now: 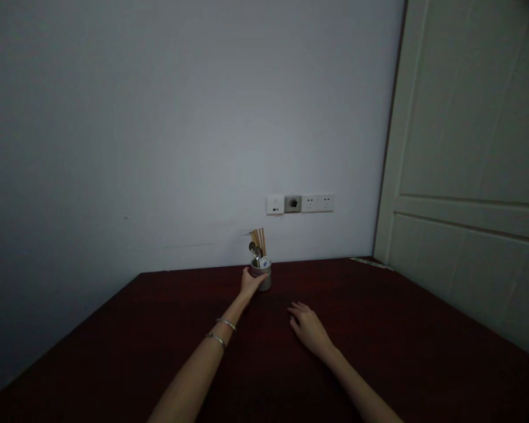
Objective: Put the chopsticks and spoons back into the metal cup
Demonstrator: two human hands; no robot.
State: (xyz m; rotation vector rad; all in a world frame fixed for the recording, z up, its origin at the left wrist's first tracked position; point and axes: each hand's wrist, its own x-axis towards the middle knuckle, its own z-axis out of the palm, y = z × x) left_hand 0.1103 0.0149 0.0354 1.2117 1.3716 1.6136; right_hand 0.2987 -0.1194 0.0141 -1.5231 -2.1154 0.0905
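Near the back edge of the dark red table stands a grey utensil holder (265, 284), upright. Out of it rise several wooden chopsticks (260, 238), metal spoons (253, 247) and a white spoon with a blue mark (265, 262). My left hand (249, 283) grips the holder from its left front side, thumb across the front; the other fingers are partly hidden behind it. Two silver bangles (220, 332) circle my left wrist. To the right and nearer to me, my right hand (307, 326) rests palm down on the table, fingers stretched out, holding nothing.
The dark red table (180, 311) reaches back to a pale wall (203, 147). Low on that wall is a row of sockets and switches (300, 203). A light panelled door (462, 194) stands along the right side. A thin flat strip (371, 263) lies at the back right corner.
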